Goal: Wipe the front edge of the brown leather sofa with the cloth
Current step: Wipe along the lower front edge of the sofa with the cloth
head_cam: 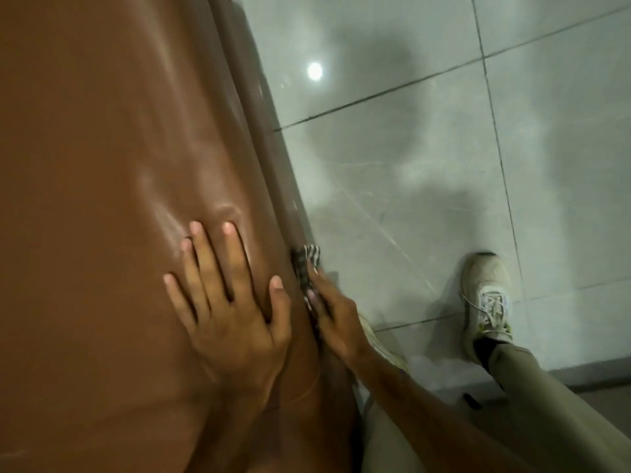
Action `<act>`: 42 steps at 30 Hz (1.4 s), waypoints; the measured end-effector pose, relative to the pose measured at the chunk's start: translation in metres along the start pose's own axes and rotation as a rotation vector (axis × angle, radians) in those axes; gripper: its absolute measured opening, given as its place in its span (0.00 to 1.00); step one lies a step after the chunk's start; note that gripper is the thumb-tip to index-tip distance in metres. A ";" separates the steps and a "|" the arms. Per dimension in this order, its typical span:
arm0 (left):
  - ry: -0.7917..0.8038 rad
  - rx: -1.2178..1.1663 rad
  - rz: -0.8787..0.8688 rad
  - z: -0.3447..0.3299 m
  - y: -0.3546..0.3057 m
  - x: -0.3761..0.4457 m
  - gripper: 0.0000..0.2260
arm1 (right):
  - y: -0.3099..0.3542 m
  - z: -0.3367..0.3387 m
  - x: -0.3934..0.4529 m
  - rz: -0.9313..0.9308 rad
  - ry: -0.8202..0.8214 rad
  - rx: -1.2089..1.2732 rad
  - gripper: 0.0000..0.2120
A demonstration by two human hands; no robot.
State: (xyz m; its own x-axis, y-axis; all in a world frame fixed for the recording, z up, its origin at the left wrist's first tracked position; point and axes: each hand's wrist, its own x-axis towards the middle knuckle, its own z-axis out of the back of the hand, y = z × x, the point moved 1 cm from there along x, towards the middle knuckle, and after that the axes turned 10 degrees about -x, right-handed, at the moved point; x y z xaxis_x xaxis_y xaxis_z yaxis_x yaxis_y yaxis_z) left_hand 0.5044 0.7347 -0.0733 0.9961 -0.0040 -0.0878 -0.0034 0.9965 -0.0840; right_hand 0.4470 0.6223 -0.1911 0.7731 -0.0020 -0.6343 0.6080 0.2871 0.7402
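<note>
left hand [227,303] flat and spread on the sofa [102,165] seat; right hand [333,314] pressing the striped cloth [307,264] against its front edge, fingers clamped on it

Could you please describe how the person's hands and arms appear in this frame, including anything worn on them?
Both the left hand and the right hand are bare: no gloves, rings, watch or bracelets are visible. Both forearms are uncovered as far as the frame shows, with no sleeve in view. Fingernails look short and unpainted.
</note>
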 end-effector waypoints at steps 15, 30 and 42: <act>-0.115 0.016 0.004 -0.008 0.003 -0.001 0.33 | -0.039 -0.026 -0.043 -0.157 -0.033 0.166 0.21; -0.010 -0.078 -0.064 0.006 0.004 0.035 0.35 | 0.009 -0.007 0.000 0.044 -0.039 0.141 0.22; -0.133 -0.015 -0.049 0.010 0.002 0.199 0.37 | 0.027 0.010 0.047 -0.009 0.012 0.024 0.20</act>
State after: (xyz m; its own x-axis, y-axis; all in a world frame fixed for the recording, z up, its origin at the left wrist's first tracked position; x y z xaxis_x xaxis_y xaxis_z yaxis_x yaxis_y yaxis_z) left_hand 0.7037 0.7368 -0.0813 0.9980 -0.0401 0.0486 0.0448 0.9940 -0.0997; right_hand 0.5013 0.6199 -0.1985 0.7654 0.0074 -0.6435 0.6191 0.2644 0.7394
